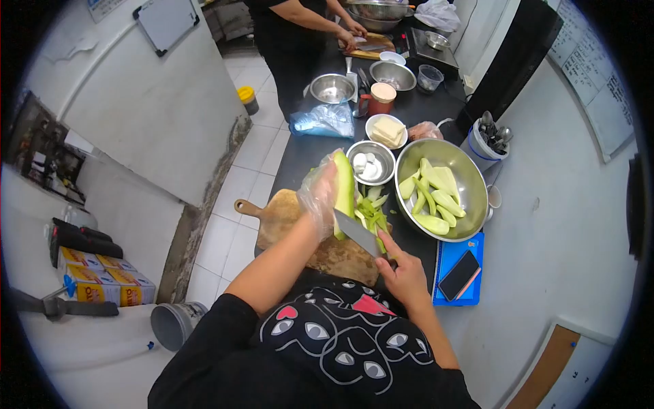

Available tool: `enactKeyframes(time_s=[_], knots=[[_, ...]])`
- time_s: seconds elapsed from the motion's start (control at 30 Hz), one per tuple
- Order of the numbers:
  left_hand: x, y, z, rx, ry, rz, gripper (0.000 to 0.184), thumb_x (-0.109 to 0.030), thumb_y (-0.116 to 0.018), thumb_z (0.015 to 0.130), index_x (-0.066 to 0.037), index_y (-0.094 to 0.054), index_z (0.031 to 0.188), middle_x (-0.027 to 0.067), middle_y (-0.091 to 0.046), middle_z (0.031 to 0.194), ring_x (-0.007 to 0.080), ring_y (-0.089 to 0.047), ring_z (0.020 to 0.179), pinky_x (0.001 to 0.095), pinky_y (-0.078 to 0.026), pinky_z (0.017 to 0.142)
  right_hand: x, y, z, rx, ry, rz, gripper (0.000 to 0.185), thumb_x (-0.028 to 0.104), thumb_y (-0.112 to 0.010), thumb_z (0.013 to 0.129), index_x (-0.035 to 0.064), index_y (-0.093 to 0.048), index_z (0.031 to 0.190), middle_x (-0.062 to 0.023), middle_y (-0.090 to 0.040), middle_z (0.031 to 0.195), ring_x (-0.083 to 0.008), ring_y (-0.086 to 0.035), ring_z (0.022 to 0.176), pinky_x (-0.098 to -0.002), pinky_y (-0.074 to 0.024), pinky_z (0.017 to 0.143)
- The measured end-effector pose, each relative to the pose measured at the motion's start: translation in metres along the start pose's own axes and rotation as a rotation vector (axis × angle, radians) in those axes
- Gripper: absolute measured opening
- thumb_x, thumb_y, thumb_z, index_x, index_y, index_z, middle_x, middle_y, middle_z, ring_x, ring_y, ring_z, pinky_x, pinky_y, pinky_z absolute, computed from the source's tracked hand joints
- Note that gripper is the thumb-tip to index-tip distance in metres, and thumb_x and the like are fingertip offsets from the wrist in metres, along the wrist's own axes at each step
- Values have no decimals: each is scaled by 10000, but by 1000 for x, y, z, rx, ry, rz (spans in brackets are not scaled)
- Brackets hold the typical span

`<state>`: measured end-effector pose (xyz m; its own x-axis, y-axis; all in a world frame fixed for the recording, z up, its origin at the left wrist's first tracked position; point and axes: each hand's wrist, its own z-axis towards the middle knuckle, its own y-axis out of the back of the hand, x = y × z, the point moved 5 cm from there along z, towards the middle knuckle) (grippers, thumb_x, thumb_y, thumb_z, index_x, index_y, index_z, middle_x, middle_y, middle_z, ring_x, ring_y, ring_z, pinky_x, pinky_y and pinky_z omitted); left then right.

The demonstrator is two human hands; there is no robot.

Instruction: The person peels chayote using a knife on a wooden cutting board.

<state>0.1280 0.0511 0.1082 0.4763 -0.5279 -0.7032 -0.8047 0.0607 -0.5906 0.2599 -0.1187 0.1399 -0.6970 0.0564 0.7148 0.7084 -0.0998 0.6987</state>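
My left hand (pixel 321 194), in a clear plastic glove, grips a long pale green gourd-like vegetable (pixel 345 178) and holds it upright over the wooden cutting board (pixel 281 217). My right hand (pixel 403 271) is bare and closed round the handle of a knife (pixel 357 232). The wide blade slants up and left, its tip close to the lower end of the vegetable; whether it touches is unclear. Green peelings (pixel 371 213) lie in a heap just behind the blade. To the right, a large steel bowl (pixel 478 178) holds several pale green pieces, some long and thin.
Beyond the board stand a small steel bowl (pixel 370 144) with white pieces, a dish of yellowish blocks (pixel 387 130) and a red mug (pixel 381 100). A phone (pixel 459 275) rests on a blue folder (pixel 477 247) at right. Another person's hands (pixel 350 35) work at the far end.
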Motion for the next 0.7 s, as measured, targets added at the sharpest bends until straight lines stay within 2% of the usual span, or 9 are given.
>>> enactKeyframes(time_s=[0.17,0.27,0.37,0.47,0.57,0.7], knots=[[1,5,18,128,80,-139,479,-528,-385,922,-76,-510,1018,89,-567,862,214,-540,646,334,-470,565,-2,2,-5,-23,24,14,502,374,-625,819,297,-493,1297,-145,-622,747,-330,-610,693,-406,-478,619],[-1,-1,13,72,67,-59,509,-551,-380,916,-74,-496,1047,93,-561,888,208,-529,635,337,-464,559,1,4,-4,-61,34,-9,510,374,-640,807,293,-503,1291,-131,-626,760,-315,-612,691,-395,-480,617],[9,-5,10,164,103,-66,503,-545,-367,922,-80,-489,1070,88,-555,877,203,-528,637,340,-463,560,8,4,-1,-88,35,-11,520,380,-649,799,286,-508,1290,-115,-627,769,-294,-614,685,-382,-482,613],[19,-10,5,249,46,-14,493,-534,-351,931,-86,-489,1081,83,-554,876,194,-531,638,326,-462,569,12,4,4,-93,33,-16,525,385,-652,796,279,-509,1290,-108,-626,771,-281,-612,675,-375,-482,606],[21,-9,5,257,87,-92,478,-518,-344,939,-96,-489,1110,84,-573,891,184,-540,650,314,-468,575,15,4,7,-117,58,-4,519,390,-644,802,273,-510,1290,-110,-627,782,-284,-611,670,-374,-482,603],[22,-12,0,234,34,-46,450,-516,-433,911,-155,-478,1176,90,-584,892,192,-565,686,309,-475,585,7,1,17,-261,128,0,505,409,-625,815,272,-513,1288,-129,-638,813,-305,-610,678,-370,-488,610]])
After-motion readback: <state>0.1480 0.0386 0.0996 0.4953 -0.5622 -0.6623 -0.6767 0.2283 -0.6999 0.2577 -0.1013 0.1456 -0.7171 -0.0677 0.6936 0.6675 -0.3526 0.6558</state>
